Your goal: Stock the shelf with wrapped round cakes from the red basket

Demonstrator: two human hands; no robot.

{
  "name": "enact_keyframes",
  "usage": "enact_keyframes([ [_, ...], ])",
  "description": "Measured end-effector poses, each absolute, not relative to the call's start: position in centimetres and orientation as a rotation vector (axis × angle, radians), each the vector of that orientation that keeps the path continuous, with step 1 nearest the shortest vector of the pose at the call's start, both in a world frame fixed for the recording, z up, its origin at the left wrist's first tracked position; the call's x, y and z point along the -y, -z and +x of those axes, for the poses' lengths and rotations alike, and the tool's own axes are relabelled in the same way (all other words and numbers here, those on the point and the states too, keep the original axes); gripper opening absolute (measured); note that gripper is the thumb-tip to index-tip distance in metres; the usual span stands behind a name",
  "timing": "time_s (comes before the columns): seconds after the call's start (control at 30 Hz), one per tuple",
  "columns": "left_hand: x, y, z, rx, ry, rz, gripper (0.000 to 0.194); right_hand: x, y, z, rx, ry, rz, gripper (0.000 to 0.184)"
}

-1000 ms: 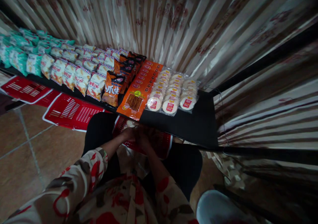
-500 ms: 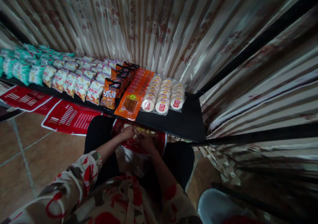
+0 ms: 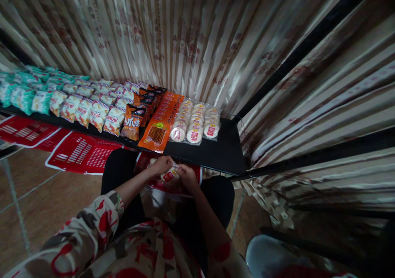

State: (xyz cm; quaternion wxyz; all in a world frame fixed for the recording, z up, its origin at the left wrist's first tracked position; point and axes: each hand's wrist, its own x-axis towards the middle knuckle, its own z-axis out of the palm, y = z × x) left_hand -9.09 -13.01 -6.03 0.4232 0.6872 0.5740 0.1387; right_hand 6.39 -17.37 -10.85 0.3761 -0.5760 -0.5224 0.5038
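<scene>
Wafer packet (image 3: 168, 176) has emerged, partly hidden by left hand (image 3: 162, 164).

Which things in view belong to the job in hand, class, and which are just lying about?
Likely in the job:
red-labelled white pack, held between left hand and right hand
red bag beneath
perhaps packets on shelf

Apparently just about:
striped curtain
pale rounded object, lower right

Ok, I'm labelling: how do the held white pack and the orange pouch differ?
The white pack is small and red-labelled; the orange pouch longer, with a yellow patch. Left hand and right hand hold the pack; the pouch lies on the shelf. Both carry printing.
</scene>
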Motion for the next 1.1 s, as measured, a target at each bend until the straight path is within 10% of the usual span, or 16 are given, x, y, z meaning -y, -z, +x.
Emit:
enact_keyframes([
  [1.1, 12.0, 2.1, -2.2, -1.340, -0.743, 1.592, 0.011, 18.5, 4.1, 13.0, 0.744, -1.256, -1.298, 0.045],
])
